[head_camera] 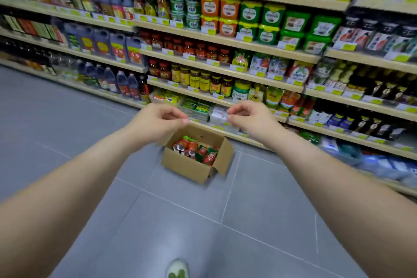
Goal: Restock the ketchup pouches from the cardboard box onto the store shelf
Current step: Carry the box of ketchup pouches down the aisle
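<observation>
Forearms stretch out from the camera over the grey tiled floor [67,142], a shoe tip [178,268] showing at the bottom edge. The left hand [158,122] and the right hand [250,119] hang level with each other and apart, fingers loosely curled, holding nothing. Below and between them an open cardboard box [189,166] sits on the floor just in front of the store shelf [225,40], with red-and-green ketchup pouches [196,150] heaped inside it.

Bare forearms [74,178] and a pale, green-marked shoe [177,268].
</observation>
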`<state>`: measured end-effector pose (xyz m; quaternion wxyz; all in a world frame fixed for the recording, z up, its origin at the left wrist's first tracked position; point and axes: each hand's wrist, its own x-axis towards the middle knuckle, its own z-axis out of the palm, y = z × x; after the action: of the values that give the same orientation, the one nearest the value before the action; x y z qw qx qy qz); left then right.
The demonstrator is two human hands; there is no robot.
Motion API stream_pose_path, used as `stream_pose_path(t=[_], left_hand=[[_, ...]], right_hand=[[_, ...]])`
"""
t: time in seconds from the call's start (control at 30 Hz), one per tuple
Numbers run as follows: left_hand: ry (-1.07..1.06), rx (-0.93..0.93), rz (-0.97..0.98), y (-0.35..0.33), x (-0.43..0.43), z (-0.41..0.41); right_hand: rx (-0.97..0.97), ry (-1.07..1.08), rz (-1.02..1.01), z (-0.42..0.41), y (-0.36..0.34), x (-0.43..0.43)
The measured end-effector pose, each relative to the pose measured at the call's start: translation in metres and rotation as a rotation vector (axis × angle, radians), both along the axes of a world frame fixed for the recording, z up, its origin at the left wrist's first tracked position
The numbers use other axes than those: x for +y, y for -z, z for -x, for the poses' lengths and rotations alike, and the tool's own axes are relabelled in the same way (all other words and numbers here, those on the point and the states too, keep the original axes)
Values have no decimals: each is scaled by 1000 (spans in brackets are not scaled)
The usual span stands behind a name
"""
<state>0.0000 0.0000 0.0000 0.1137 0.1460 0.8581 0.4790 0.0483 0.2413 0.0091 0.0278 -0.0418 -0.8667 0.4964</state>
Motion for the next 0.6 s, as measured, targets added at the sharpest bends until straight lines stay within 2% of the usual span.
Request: stream_pose_path(t=[0.33,0.6], left_hand=[[-92,-79,-88,-1,-74,126],[-166,-99,-65,13,-99,252]], right_hand=[[-70,-62,24,151,11,-88],[-73,-126,40,292,23,-108]])
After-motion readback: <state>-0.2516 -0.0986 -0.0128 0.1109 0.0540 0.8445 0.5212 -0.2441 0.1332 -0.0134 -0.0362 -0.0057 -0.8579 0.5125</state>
